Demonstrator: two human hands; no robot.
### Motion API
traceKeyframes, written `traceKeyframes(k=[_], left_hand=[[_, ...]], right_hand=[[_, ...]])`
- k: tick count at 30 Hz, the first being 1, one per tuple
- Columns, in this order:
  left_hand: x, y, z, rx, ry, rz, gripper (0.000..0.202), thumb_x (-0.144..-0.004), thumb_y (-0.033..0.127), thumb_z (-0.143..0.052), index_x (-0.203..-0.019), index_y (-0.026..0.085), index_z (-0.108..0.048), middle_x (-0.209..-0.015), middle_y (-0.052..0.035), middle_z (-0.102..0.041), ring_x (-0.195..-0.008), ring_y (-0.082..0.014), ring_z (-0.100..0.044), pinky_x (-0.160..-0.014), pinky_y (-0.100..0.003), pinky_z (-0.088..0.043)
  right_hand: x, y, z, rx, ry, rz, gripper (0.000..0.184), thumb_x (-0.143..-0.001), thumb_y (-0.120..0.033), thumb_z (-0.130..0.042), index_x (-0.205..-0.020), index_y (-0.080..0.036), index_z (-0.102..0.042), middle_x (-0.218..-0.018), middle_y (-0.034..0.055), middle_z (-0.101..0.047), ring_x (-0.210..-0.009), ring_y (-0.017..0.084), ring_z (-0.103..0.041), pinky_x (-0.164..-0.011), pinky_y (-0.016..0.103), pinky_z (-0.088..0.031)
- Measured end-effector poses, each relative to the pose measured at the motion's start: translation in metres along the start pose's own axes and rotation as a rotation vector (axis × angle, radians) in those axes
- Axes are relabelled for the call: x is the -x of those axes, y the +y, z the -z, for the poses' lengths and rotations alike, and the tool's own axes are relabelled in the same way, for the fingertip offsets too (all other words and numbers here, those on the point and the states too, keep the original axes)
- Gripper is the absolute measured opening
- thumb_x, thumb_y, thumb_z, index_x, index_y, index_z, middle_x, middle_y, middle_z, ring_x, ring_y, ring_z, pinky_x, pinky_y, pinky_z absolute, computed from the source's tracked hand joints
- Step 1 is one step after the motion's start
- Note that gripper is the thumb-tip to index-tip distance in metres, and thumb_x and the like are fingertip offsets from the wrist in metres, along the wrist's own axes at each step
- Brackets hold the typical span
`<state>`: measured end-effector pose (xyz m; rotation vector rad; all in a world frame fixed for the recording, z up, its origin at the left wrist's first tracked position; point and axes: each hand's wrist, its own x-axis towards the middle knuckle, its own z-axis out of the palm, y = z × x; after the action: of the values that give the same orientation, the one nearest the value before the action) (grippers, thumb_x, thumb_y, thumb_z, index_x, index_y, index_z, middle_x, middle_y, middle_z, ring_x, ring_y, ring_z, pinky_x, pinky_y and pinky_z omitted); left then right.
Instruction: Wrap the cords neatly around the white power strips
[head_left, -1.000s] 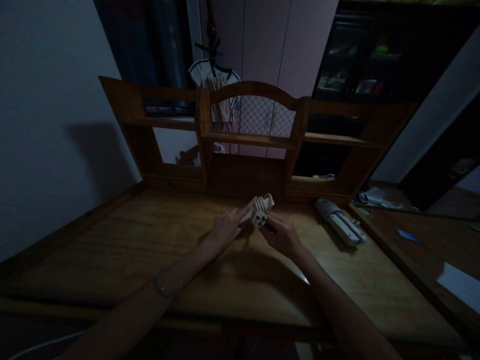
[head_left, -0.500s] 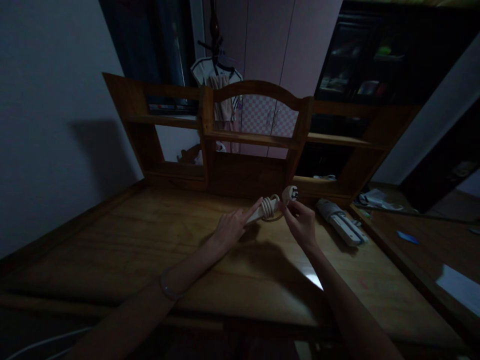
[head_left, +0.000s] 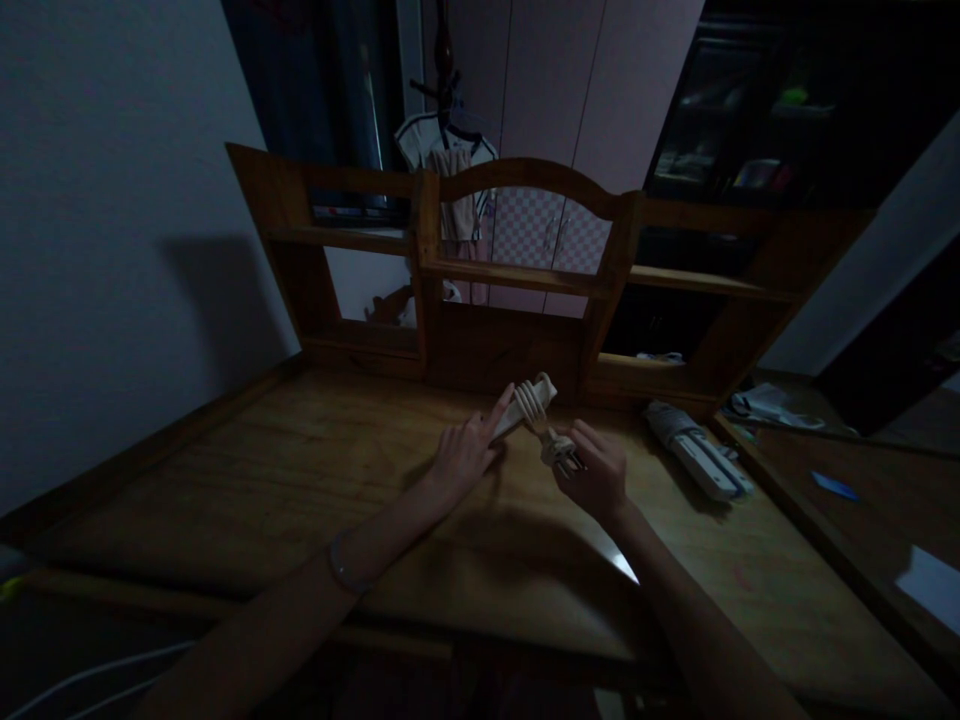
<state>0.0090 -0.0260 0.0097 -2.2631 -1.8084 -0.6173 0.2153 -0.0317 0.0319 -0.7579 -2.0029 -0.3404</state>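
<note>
Above the wooden desktop (head_left: 360,440), my left hand (head_left: 463,450) grips one end of a white power strip (head_left: 510,418), its index finger stretched along it. A pale cord (head_left: 532,402) is wound in several turns round the strip's far end. The cord's plug (head_left: 559,452) hangs on the near side of the strip, its prongs towards my right hand (head_left: 596,472). That hand is closed at the plug, and its fingertips are partly hidden.
On the desk's right lies a second white power strip (head_left: 701,460), with a grey cord wrapped round it. A wooden shelf unit (head_left: 517,275) stands along the back. Beyond the right edge, a lower surface holds a blue card (head_left: 834,486) and white paper (head_left: 930,585).
My right hand has brought the plug down and towards me, from beyond the strip's end to its near side. My left hand keeps its hold. The view has shifted slightly.
</note>
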Motion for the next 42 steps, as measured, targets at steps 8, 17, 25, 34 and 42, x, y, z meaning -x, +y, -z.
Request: traceKeyframes(k=[8, 17, 25, 34, 42], left_hand=[[-0.003, -0.005, -0.006, 0.055, -0.025, 0.005, 0.086, -0.086, 0.039, -0.059, -0.149, 0.029, -0.001, -0.107, -0.0091, -0.06, -0.089, -0.0211, -0.06, -0.075, -0.027, -0.04], [0.003, 0.0, 0.003, -0.007, -0.077, -0.212, 0.059, -0.092, 0.025, -0.046, -0.146, 0.034, -0.023, -0.092, -0.003, -0.057, -0.076, -0.0173, -0.058, -0.067, -0.026, -0.039], [0.001, 0.006, -0.012, -0.116, -0.084, -0.429, 0.042, -0.091, 0.016, -0.045, -0.13, 0.032, -0.044, -0.093, -0.0057, -0.059, -0.08, -0.0185, -0.058, -0.063, -0.025, -0.043], [0.004, 0.006, -0.006, -0.221, 0.021, -0.616, 0.026, -0.093, 0.017, -0.042, -0.117, 0.021, -0.048, -0.089, -0.0063, -0.057, -0.08, -0.0189, -0.058, -0.063, -0.027, -0.044], [0.005, 0.006, -0.009, -0.226, 0.037, -0.673, 0.027, -0.092, 0.018, -0.044, -0.119, 0.022, -0.048, -0.088, -0.0052, -0.057, -0.079, -0.0177, -0.058, -0.066, -0.026, -0.044]], right_hand=[[0.002, -0.004, -0.001, 0.085, -0.152, 0.258, 0.014, -0.087, -0.017, -0.053, -0.095, -0.02, -0.064, -0.071, 0.0036, -0.063, -0.06, 0.013, -0.054, -0.06, 0.027, -0.04], [0.0, -0.013, -0.004, 0.102, -0.177, 0.313, 0.015, -0.088, -0.018, -0.05, -0.077, -0.021, -0.06, -0.065, 0.0018, -0.059, -0.058, 0.012, -0.051, -0.059, 0.027, -0.037], [-0.017, -0.004, 0.011, -0.101, -0.185, -0.298, 0.026, -0.087, -0.032, -0.054, -0.065, -0.018, -0.055, -0.063, 0.0, -0.052, -0.058, 0.011, -0.047, -0.055, 0.023, -0.033], [-0.013, 0.027, 0.0, -0.448, -0.298, -0.702, 0.038, -0.071, -0.046, -0.069, -0.051, -0.017, -0.054, -0.061, -0.0007, -0.052, -0.061, 0.013, -0.05, -0.057, 0.024, -0.036], [-0.008, 0.044, -0.005, -0.518, -0.656, -1.054, 0.042, -0.064, -0.055, -0.072, -0.075, -0.015, -0.07, -0.063, -0.0006, -0.057, -0.058, 0.012, -0.048, -0.052, 0.024, -0.032]])
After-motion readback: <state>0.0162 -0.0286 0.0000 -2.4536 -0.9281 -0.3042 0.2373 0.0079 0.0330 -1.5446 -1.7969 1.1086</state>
